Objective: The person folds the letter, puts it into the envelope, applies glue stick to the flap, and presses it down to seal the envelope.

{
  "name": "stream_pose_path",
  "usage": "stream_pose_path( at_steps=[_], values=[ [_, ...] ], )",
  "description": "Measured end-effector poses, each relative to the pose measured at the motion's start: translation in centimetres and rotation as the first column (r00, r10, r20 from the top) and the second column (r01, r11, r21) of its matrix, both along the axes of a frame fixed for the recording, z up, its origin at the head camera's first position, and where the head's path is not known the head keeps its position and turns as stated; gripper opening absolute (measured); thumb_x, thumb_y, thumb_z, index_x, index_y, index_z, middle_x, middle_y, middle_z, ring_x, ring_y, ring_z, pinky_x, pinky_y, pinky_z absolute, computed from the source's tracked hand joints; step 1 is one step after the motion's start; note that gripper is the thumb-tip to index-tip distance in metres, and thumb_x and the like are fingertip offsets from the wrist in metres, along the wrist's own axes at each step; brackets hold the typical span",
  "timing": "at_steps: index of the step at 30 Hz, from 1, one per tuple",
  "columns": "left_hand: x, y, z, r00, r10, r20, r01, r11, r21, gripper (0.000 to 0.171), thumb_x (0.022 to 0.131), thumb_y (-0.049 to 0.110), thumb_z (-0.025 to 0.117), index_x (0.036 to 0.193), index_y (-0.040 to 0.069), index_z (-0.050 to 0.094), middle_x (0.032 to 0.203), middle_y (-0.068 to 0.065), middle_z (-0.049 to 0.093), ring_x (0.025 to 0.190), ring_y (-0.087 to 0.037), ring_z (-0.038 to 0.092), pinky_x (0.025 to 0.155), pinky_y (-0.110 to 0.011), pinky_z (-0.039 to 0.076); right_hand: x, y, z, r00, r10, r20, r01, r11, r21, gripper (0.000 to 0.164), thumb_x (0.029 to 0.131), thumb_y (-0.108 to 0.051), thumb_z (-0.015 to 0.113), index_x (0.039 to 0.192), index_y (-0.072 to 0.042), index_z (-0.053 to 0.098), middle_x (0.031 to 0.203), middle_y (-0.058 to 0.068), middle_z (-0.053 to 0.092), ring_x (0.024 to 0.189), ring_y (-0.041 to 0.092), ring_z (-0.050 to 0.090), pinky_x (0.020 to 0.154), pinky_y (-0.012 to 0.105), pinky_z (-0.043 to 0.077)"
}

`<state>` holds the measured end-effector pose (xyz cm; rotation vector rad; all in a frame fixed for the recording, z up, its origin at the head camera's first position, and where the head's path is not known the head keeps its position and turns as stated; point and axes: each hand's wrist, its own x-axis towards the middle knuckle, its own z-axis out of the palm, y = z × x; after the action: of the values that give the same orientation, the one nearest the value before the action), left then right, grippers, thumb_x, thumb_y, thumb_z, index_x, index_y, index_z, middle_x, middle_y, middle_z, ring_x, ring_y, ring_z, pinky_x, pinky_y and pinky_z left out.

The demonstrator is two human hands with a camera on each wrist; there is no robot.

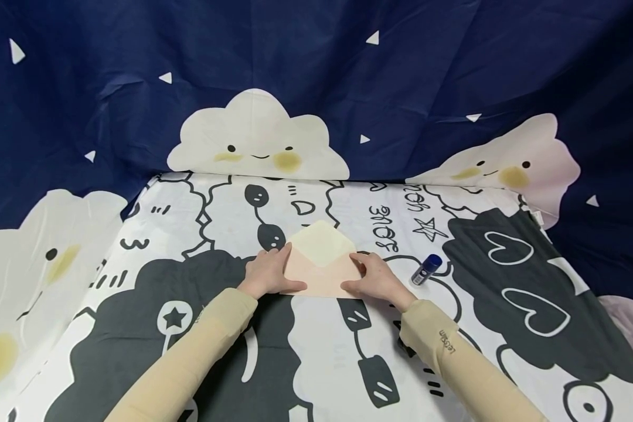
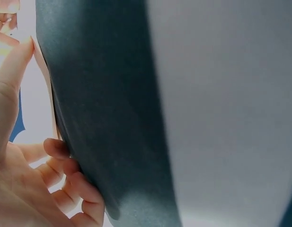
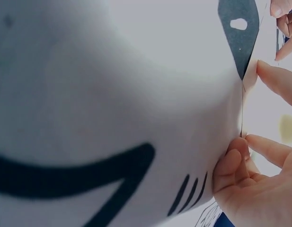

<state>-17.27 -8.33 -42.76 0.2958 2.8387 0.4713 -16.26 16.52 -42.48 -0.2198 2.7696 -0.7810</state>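
A pale pink envelope [image 1: 322, 281] lies on the printed cloth, its cream flap [image 1: 322, 237] opened out and pointing away from me. My left hand [image 1: 268, 272] holds the envelope's left side, thumb on the lower left corner and forefinger along the edge. On the opposite side my right hand [image 1: 375, 276] grips it the same way, thumb near the lower right corner. In both wrist views the envelope is seen thin and edge-on, and the other fingers curl against the cloth. A blue-capped glue stick [image 1: 426, 269] stands just right of my right hand.
A black and white cartoon-print cloth [image 1: 327, 346] covers the work surface. Behind it hangs a dark blue curtain [image 1: 306, 53] printed with clouds, which meets the surface's far edge and sides.
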Motion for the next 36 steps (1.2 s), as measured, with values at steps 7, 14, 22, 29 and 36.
stream_pose_path(
  at_steps=[7,14,22,29,36],
  values=[
    [0.1,0.1,0.3,1.000,0.002,-0.006,-0.002,1.000,-0.005,0.100,0.068,0.063,0.071,0.149,0.021,0.030,0.131,-0.015,0.055,0.117,-0.037,0.054,0.074,-0.047,0.049,0.1,-0.1,0.2,1.000,-0.015,0.002,0.015,1.000,0.007,0.078,0.076,-0.030,0.076,0.139,0.002,0.043,0.099,0.014,0.052,0.085,0.021,0.046,0.069,0.027,0.036],
    [0.1,0.1,0.2,1.000,0.007,-0.016,-0.006,1.000,0.015,0.099,0.069,0.062,0.071,0.149,0.021,0.031,0.130,-0.015,0.056,0.116,-0.037,0.054,0.074,-0.048,0.049,0.5,0.1,0.8,0.999,-0.035,0.006,0.036,0.999,-0.013,0.077,0.075,-0.029,0.077,0.139,-0.001,0.044,0.100,0.014,0.054,0.085,0.021,0.047,0.069,0.027,0.038],
    [0.3,0.0,0.2,1.000,0.010,-0.021,-0.009,1.000,0.023,0.097,0.070,0.060,0.072,0.148,0.021,0.032,0.127,-0.014,0.058,0.113,-0.036,0.055,0.073,-0.048,0.049,1.0,0.9,1.9,0.999,-0.042,-0.015,0.041,0.998,-0.053,0.078,0.076,-0.029,0.076,0.141,-0.004,0.041,0.108,0.018,0.061,0.091,0.025,0.057,0.074,0.033,0.048],
    [0.6,0.0,0.1,0.999,0.019,-0.037,-0.017,0.999,0.043,0.095,0.070,0.059,0.072,0.148,0.021,0.032,0.126,-0.015,0.058,0.110,-0.035,0.055,0.072,-0.047,0.049,2.3,2.0,4.1,0.988,-0.055,-0.141,0.041,0.994,-0.104,0.070,0.078,-0.025,0.075,0.139,-0.006,0.045,0.109,0.017,0.062,0.089,0.023,0.062,0.070,0.029,0.048],
    [0.8,0.0,-0.1,0.999,0.021,-0.050,-0.018,0.998,0.053,0.095,0.071,0.058,0.072,0.148,0.020,0.032,0.128,-0.015,0.057,0.110,-0.035,0.055,0.069,-0.046,0.048,3.3,4.2,6.5,0.922,-0.098,-0.374,0.062,0.992,-0.105,0.060,0.079,-0.016,0.075,0.133,-0.005,0.053,0.104,0.018,0.063,0.089,0.030,0.066,0.075,0.038,0.049]
  ],
)
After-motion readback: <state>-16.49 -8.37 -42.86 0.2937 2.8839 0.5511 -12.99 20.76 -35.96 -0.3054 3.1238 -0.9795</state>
